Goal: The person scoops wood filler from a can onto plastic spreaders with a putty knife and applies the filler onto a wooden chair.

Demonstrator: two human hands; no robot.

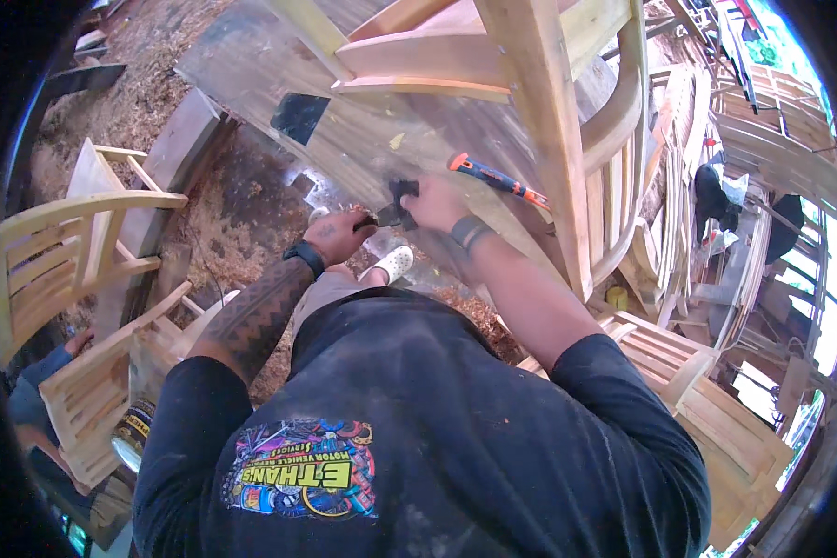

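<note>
My right hand (431, 204) grips a black object (403, 193) with a pale metal part, too blurred to name, above the edge of the worn board (232, 65). My left hand (339, 234) is closed at the near side of that metal part, its fingertips on something small and dark that I cannot make out. Right of my hands, a blue and orange tool (498, 181) lies on the board. A black square (298, 118) lies farther back. A pale wooden chair frame (539, 84) stands on the board at the back and right.
Wooden chairs (93, 223) stand at left and lower right (697, 418). Another person's arm (46, 363) shows at lower left beside a can (135, 432). Long boards (679, 130) and a yellow container (617, 298) are at right. Shavings (474, 312) cover the ground.
</note>
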